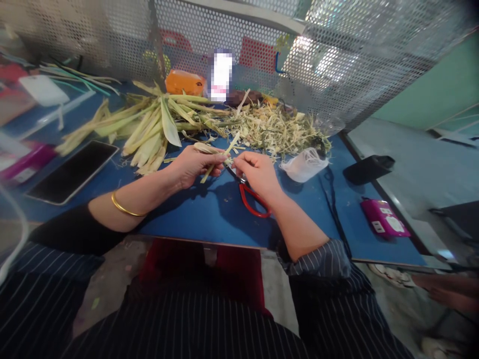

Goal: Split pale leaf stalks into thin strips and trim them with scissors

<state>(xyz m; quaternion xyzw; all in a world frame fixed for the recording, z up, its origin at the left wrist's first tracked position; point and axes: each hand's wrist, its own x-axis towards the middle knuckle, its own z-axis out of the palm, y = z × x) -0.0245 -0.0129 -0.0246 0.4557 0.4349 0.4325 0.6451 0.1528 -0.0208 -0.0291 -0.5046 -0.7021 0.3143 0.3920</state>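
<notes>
Over the blue table, my left hand (198, 165) is closed around a few pale green strips of corn husk (232, 143), which stick out above and below its fingers. Facing it, my right hand (258, 172) is pinched at the same bundle, its fingertips close to the left thumb and partly hiding a thin end of husk. Red-handled scissors (255, 203) lie on the table beneath my right hand, their blades pointing toward the left hand and partly covered. Just beyond the hands is a heap of long corn husks (147, 129), with a pile of shredded husk (277, 132) to its right.
A dark phone (73, 172) lies at left. At right are a white netted bundle (306, 164), a black case (368, 168) and a purple packet (385, 218). An orange packet (185, 82) stands at the back by the perforated metal screen (224, 27).
</notes>
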